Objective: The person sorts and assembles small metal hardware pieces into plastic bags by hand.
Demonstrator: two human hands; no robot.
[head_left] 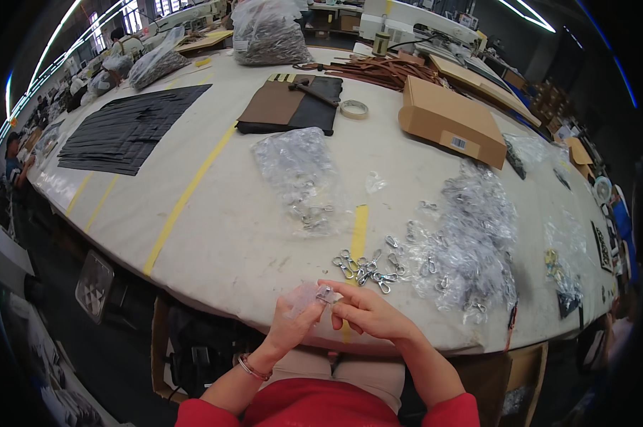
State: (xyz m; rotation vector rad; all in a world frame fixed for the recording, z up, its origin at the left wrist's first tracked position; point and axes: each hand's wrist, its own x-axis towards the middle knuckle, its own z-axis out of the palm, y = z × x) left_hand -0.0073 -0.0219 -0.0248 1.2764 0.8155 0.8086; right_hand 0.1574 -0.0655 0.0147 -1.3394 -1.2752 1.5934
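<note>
Near the table's front edge, my left hand (293,324) grips a small clear plastic bag (304,295) with a shiny metal snap hook (326,292) at its end. My right hand (375,317) meets it from the other side, its thumb and forefinger closed on the hook end. The fingers partly cover the hook. Just beyond my hands lies a loose pile of silver snap hooks (368,269). To their right spreads a heap of small clear plastic bags (471,242), some with hooks inside. Farther off rests a larger clear bag (293,164) with several hooks near its mouth.
A cardboard box (453,121) and a tape roll (353,109) sit farther back. Beside them are a hammer (313,92) on brown and black panels (268,107), and black strips (129,128). Brown straps (385,71) and a filled bag (268,35) lie at the far side.
</note>
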